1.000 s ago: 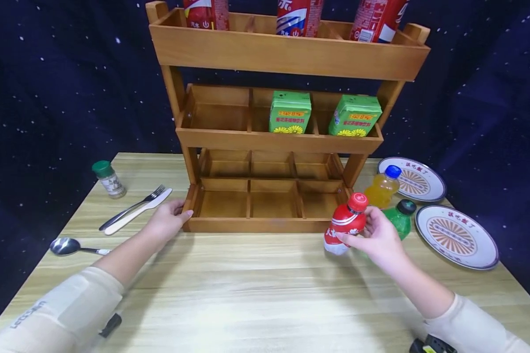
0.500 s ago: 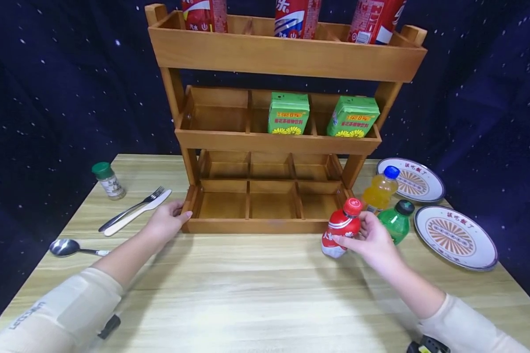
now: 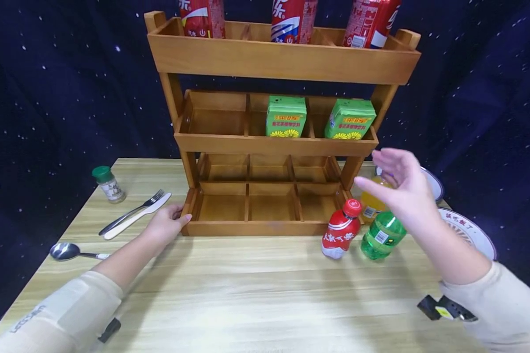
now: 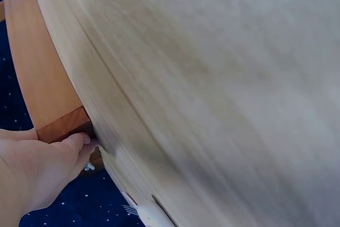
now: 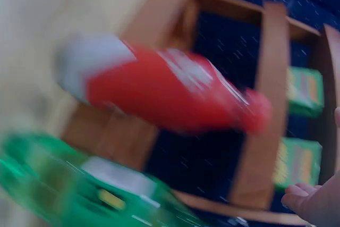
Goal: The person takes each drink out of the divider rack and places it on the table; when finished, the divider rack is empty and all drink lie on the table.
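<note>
My left hand (image 3: 164, 226) grips the lower left front corner of a three-tier wooden shelf (image 3: 256, 228). In the left wrist view, the thumb and fingers of that hand (image 4: 45, 166) pinch the corner from both sides. My right hand (image 3: 408, 189) is raised with fingers spread, holding nothing. A red bottle (image 3: 341, 229) stands upright on the table by the shelf's right front corner. To its right is a green bottle (image 3: 382, 238), its top hidden by the right hand. Behind them stands an orange drink bottle (image 3: 373, 202), partly covered by that hand.
Two green drink cartons (image 3: 286, 117) sit in the middle tier, with red cans (image 3: 293, 22) on top. Plates (image 3: 470, 228) lie at the right. A green-capped shaker (image 3: 109, 185), fork (image 3: 134, 211), knife (image 3: 137, 217) and spoon (image 3: 68, 251) lie at the left.
My right hand has let go of the red bottle and lifted up and to the right. The bottle stays by the shelf corner. My left hand still holds the shelf.
</note>
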### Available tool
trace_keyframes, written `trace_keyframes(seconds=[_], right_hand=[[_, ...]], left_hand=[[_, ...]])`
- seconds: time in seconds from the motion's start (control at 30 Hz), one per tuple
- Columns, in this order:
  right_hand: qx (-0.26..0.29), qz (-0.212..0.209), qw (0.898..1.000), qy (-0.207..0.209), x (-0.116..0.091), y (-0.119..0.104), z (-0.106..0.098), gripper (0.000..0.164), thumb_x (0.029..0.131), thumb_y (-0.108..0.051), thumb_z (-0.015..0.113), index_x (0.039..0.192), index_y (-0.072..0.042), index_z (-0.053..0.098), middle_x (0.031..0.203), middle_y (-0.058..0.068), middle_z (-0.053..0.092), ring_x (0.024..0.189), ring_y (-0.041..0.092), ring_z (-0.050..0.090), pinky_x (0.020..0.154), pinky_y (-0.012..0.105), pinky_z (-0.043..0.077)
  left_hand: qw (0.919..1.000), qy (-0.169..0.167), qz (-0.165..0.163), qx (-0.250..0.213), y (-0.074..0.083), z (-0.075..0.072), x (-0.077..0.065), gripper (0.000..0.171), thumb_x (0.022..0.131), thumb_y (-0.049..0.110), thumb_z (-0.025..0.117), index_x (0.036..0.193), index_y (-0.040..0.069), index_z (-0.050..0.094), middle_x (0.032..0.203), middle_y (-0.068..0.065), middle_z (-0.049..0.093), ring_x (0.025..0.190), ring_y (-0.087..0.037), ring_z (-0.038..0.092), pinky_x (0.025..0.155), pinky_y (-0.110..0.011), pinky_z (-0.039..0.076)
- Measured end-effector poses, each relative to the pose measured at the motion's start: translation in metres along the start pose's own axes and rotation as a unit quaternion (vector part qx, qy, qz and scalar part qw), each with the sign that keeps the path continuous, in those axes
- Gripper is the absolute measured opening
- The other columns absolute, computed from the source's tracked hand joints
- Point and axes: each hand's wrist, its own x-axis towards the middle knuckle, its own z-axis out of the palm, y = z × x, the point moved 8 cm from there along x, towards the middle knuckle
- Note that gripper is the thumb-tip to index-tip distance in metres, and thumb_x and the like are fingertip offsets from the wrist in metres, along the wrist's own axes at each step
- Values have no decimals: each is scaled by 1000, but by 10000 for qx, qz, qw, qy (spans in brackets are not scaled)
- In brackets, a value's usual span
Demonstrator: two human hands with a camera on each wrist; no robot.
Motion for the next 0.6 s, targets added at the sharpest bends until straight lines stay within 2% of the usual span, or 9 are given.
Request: trace_keyframes(seconds=[0.1, 0.2, 0.37, 0.6], right_hand=[[-283, -34, 9994, 209, 24, -16, -17, 70, 76, -31, 71, 131, -9, 33, 133, 8, 43, 121, 17, 40, 101, 33, 31], [-681, 193, 9974, 101, 46, -19, -21, 77, 75, -40, 68, 134, -9, 30, 135, 10, 40, 123, 18, 38, 101, 35, 31], [-922, 505, 9944, -119, 75, -14, -12, 87, 72, -49, 67, 136, -8, 26, 137, 12, 37, 123, 23, 37, 99, 37, 34], [-842, 403, 9954, -215, 102, -7, 2, 91, 70, -43, 72, 137, -4, 24, 129, 13, 42, 113, 23, 45, 94, 34, 40]], left_hand=[[10000, 71, 6, 36, -1, 0, 0, 50, 93, 12, 47, 130, -16, 28, 127, -31, 39, 117, -38, 38, 97, -42, 35], [10000, 0, -29, -23, -4, 3, 0, 50, 93, 12, 46, 131, -16, 27, 128, -31, 38, 118, -37, 37, 98, -42, 34], [9999, -75, -71, -96, -7, 2, 0, 50, 94, 10, 44, 132, -16, 23, 130, -31, 35, 121, -38, 34, 99, -43, 32], [10000, -90, -38, -7, -1, 1, -1, 53, 94, 12, 44, 133, -16, 20, 132, -32, 32, 122, -39, 32, 100, -44, 30]])
